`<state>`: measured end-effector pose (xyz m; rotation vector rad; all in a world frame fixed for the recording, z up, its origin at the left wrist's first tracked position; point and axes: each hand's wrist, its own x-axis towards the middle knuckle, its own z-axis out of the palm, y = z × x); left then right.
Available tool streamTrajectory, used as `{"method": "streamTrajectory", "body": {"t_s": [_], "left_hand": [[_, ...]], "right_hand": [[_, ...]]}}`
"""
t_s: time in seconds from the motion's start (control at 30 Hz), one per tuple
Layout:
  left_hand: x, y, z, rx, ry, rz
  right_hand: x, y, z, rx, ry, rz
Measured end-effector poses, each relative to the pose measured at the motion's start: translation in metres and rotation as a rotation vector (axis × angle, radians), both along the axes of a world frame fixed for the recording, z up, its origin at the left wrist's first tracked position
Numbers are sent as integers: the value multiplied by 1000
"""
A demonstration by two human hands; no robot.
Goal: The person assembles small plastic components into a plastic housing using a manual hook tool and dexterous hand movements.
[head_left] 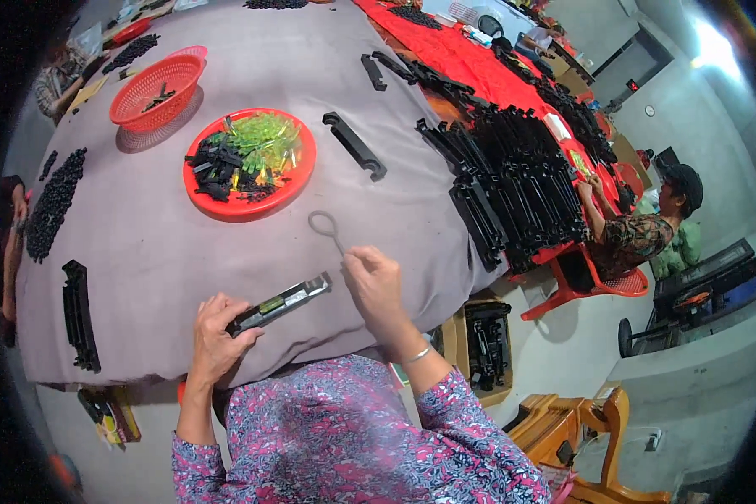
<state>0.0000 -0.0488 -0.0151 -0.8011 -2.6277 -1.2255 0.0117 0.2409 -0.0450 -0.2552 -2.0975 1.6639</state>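
My left hand (219, 333) grips one end of a black spirit level (282, 301), its body tilted up to the right. A yellow-green vial and a silvery strip show on its upper face. My right hand (375, 286) is closed round the shaft of a grey wire tool (322, 225), whose loop sticks up toward the far side. The tool's lower end is hidden by the hand. Beyond both hands lies a red plate (258, 212) with green vials (265, 139) and small black parts (216, 165). A black level body (354, 147) rests right of the plate.
A red basket (158, 94) stands behind the plate on the grey tablecloth (252, 50). Black level bodies (521, 181) are heaped at the right edge; another body (80, 316) lies far left near small black pieces (55, 206). A co-worker (653, 231) sits at right on a red chair (588, 281).
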Motion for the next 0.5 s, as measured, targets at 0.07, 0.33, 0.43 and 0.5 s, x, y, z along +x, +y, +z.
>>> {"method": "streamTrajectory", "body": {"t_s": [0.07,0.33,0.43,0.5], "left_hand": [[2,0,1,-5,-11,-1],[0,0,-3,-1,4,-10],[-1,0,-3,0,13,-10],[-2,0,-2,-8,14,-19]], "right_hand": [[0,1,-5,-18,-14,3],[-2,4,-12,-33,-50,14],[-2,4,-12,-39,-41,24],[-4,4,-11,-6,-54,24]]}}
